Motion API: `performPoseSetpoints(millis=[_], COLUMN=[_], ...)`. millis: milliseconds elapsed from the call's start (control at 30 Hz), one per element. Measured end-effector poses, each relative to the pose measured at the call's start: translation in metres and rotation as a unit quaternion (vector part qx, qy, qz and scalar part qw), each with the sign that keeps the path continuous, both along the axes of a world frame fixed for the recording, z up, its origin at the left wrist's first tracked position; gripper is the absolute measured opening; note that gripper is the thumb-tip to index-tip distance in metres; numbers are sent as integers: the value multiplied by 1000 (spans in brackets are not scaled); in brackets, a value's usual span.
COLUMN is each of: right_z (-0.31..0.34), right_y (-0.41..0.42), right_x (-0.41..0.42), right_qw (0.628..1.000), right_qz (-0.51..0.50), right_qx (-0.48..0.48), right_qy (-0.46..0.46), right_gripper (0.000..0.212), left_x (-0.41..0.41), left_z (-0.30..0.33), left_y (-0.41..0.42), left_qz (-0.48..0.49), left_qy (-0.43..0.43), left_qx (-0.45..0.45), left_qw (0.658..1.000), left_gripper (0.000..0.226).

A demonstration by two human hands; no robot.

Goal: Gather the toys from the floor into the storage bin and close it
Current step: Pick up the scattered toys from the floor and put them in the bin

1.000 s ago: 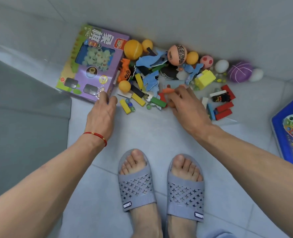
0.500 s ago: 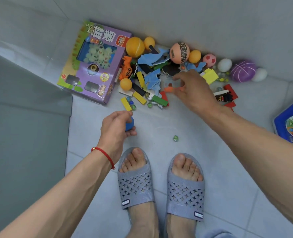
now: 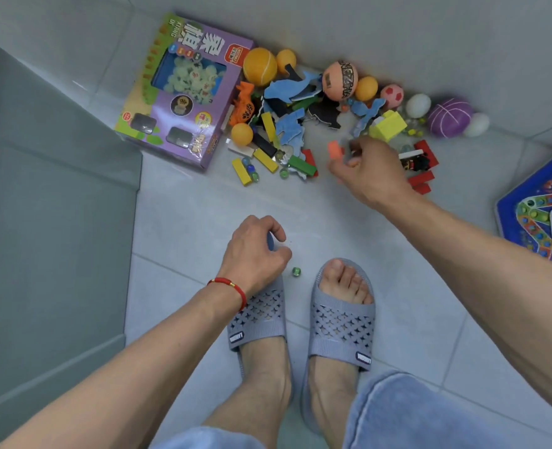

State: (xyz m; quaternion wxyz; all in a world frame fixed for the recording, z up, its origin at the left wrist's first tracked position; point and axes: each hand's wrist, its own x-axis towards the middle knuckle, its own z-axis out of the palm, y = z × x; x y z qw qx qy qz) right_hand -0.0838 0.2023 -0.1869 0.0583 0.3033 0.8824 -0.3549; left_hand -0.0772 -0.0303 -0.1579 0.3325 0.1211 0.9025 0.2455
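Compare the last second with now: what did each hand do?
The left hand pulled back from the purple box gripping a small blue piece. The right hand lifted an orange piece off the pile. A green marble rolled toward the feet. Balls unmoved.

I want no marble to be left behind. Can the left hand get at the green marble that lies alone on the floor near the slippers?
Probably yes. The green marble lies on bare floor just beside the left hand, with nothing between them. But that hand already grips something blue, so its fingers may not be free to pinch it.
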Motion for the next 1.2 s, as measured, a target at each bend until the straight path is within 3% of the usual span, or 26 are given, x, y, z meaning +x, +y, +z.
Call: performPoseSetpoints(millis=[67, 133, 167, 233, 300, 467, 533, 733, 833, 900, 1033, 1100, 1200], right_z=[17, 40, 52, 85, 128, 239, 272, 340, 347, 344, 315, 295, 261], right_y=[-10, -23, -30, -46, -65, -126, -163, -292, -321, -316, -247, -197, -132], right_x=[20, 36, 40, 39, 27, -12, -26, -45, -48, -45, -27, -10, 25], right_qw=[971, 918, 909, 904, 896, 861, 841, 822, 846, 865, 926, 956, 926], right_qz=[-116, -139, -106, -17, 79, 252, 291, 282, 252, 212, 215, 245, 326], right_qx=[-207, -368, -399, -419, -423, -419, -432, -476, -462, -447, -305, -150, 132], right_qy=[-20, -49, -61, -85, -108, -140, -150, -131, -80, -84, -49, -57, -137], right_gripper=[36, 35, 34, 36, 37, 28, 24, 24, 47, 47, 27, 23, 26], left_x=[-1, -4, -7, -9, -10, 0, 4, 13, 16, 17, 2, -12, -30], left_z=[4, 18, 29, 57, 87, 179, 211, 273, 281, 286, 300, 310, 334], left_y=[-4, -5, -5, -5, -12, -76, -114, -242, -285, -293, -275, -245, -177], left_qz=[15, 166, 262, 390, 409, 424, 421, 510, 581, 608, 564, 498, 336], left_qy=[7, -69, -141, -289, -362, -408, -381, -207, -93, -30, 40, 67, 70], left_qx=[6, 70, 122, 231, 314, 533, 579, 590, 514, 454, 387, 365, 292], left_qw=[1000, 981, 947, 843, 777, 609, 585, 591, 625, 650, 729, 784, 893], left_gripper=[10, 8, 10, 20, 30, 49, 56, 57, 27, 10, 45, 46, 31])
